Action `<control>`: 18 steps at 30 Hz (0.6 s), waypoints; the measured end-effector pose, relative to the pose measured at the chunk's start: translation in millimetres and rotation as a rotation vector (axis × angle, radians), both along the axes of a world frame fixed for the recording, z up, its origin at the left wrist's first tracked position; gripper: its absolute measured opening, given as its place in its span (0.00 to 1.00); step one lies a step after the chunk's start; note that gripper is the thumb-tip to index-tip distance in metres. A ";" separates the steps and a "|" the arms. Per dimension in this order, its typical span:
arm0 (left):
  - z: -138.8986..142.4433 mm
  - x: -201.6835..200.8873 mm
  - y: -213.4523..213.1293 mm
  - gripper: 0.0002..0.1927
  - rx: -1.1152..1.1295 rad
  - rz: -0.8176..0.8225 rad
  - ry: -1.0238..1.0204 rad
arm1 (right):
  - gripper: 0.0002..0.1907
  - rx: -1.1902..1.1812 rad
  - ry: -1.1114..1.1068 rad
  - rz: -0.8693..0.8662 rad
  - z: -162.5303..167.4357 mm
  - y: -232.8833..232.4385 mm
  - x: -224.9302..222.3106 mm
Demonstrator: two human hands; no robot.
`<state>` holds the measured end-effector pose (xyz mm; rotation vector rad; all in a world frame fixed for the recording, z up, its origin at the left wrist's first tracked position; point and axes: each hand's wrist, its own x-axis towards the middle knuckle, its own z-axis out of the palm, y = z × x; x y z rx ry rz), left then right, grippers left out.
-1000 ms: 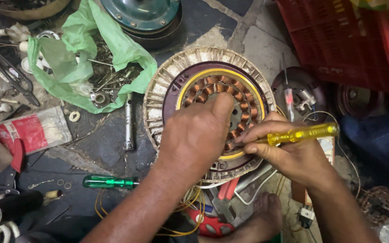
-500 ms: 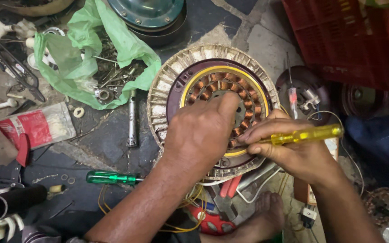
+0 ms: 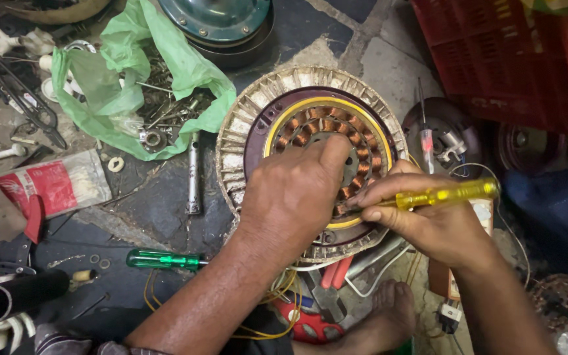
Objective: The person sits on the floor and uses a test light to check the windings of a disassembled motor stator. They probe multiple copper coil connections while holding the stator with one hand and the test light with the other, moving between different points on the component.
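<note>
A round fan motor stator (image 3: 310, 154) with copper windings, a yellow ring and a pale finned rim lies on the floor. My left hand (image 3: 294, 194) rests on top of it, fingers curled, thumb at the hub. My right hand (image 3: 428, 220) grips a yellow-handled screwdriver (image 3: 445, 194), its tip hidden under my left hand at the windings. A bare foot (image 3: 382, 322) sits just below the stator.
A green-handled screwdriver (image 3: 162, 260) and a metal socket bar (image 3: 194, 174) lie left of the stator. A green plastic bag (image 3: 133, 85) holds loose hardware. A teal motor cover (image 3: 221, 20) sits at top, a red crate (image 3: 514, 59) top right, pliers (image 3: 27, 108) far left.
The view has drifted slightly, so the stator sits lower in frame. Both hands keep their hold, and the screwdriver stays at the windings.
</note>
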<state>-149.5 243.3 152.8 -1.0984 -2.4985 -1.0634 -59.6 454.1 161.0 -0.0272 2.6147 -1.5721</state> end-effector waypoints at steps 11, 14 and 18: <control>-0.4 -0.7 -0.4 0.07 0.023 -0.011 -0.021 | 0.10 0.089 0.110 0.056 3.7 -4.9 -3.8; 0.3 -2.1 0.2 0.07 -0.021 -0.023 -0.047 | 0.11 0.162 0.160 0.071 4.8 -9.5 -5.1; 1.8 -2.6 -0.1 0.07 -0.013 -0.017 -0.041 | 0.08 0.004 0.123 -0.011 -0.5 -13.7 1.0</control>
